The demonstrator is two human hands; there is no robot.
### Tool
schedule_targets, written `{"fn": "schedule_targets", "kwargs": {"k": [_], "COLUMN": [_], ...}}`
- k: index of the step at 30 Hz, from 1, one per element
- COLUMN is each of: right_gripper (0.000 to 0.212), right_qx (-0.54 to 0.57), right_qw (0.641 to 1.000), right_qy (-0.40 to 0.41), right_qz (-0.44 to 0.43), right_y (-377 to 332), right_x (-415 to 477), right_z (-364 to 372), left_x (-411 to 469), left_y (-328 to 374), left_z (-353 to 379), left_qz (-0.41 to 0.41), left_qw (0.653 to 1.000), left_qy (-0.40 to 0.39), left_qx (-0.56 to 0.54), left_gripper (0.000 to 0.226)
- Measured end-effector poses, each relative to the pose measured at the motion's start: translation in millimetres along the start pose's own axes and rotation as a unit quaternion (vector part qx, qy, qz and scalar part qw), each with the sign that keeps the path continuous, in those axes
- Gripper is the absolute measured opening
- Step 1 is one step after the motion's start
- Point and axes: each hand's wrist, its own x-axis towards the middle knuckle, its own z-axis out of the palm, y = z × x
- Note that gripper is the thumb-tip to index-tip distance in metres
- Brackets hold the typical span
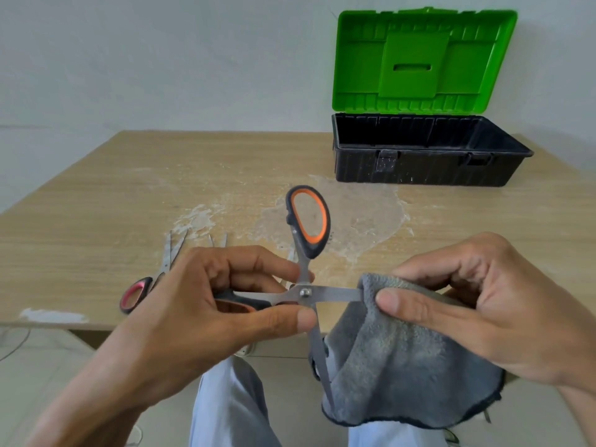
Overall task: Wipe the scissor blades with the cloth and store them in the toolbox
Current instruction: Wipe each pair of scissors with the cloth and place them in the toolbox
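We work at a light wood-grain table [96, 195] set against a plain pale wall. Pale, patchy residue [338, 214] marks the middle of the table top. The toolbox [429, 162] stands at the far right of the table, near the wall. Its black base faces us and its green lid [419, 59] is raised upright.

We hold the orange-handled scissors [305, 291] above the near edge of the table, well apart from the toolbox. The blades are spread wide. One handle loop points up and away from us. The other handle lies inside the left hand [193, 304], which grips it with curled fingers. The thumb and forefinger of this hand close in just beside the pivot screw.

One blade runs level toward the right and enters a fold of the grey cloth [403, 359]. The right hand [477, 304] pinches that fold around the blade, with the thumb on the near face and the fingers behind. The blade tip is hidden inside the cloth. The second blade points down and lies in front of the hanging part of the cloth, which drapes below the right hand over our light trousers [232, 408].

A second pair, the red-handled scissors [135, 293], lies on the table to the left, partly behind the left hand, with its blades pointing away from us. Further blade tips [219, 238] show above the left hand; we cannot tell what they belong to.
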Motion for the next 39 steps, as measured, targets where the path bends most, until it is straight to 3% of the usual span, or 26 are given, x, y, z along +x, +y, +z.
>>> {"fn": "schedule_targets", "kwargs": {"k": [5,7,12,22,25,28,35,37,39], "right_gripper": [0.026,0.023,0.053,0.051,0.052,0.044,0.045,0.043,0.042], "right_qx": [-0.009,-0.001,0.008,0.022,0.025,0.025,0.041,0.039,0.037], "right_qw": [1.0,1.0,0.998,0.994,0.994,0.995,0.995,0.996,0.996], "right_qy": [0.027,0.031,0.06,0.087,0.083,0.079,0.062,0.06,0.06], "right_qz": [0.004,0.002,0.035,0.059,0.065,0.063,0.061,0.058,0.057], "right_y": [2,1,12,18,20,17,17,18,19], "right_x": [-2,-3,-6,-10,-10,-9,-9,-9,-10], "right_z": [3,3,-4,-8,-8,-7,-8,-7,-7], "left_x": [3,3,1,-3,-3,-5,-5,-6,-5], "left_y": [-8,-14,-20,-19,-17,-14,-18,-20,-26], "left_z": [-2,-4,-6,-7,-3,1,10,9,8], "left_qz": [0.079,0.118,0.169,0.253,0.264,0.255,0.235,0.211,0.204], "left_qw": [0.996,0.99,0.965,0.916,0.905,0.918,0.94,0.95,0.955], "left_qy": [0.013,0.029,0.106,0.12,0.141,0.141,0.146,0.143,0.131], "left_qx": [0.034,0.075,0.169,0.288,0.303,0.27,0.198,0.18,0.168], "left_gripper": [0.009,0.013,0.014,0.011,0.022,0.007,0.008,0.025,0.026]}}
